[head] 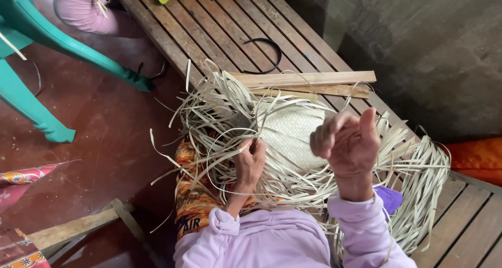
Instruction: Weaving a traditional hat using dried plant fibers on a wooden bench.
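Note:
A pale woven mat (290, 134) of flat straw strips lies on my lap, with several loose strips (219, 111) fanning out around it. My left hand (250, 161) rests on the mat's left edge, its fingers pinching strips there. Raised above the mat's right side, my right hand (348, 142) has its fingers curled and thumb up, pulling a thin strip. Both arms wear lilac sleeves (272, 239).
I sit on a dark slatted wooden bench (219, 32). Flat wooden sticks (314, 82) and a black cord loop (266, 56) lie behind the mat. A teal plastic chair (31, 48) stands on the red floor at left, a person's pink-clad leg (83, 9) beside it.

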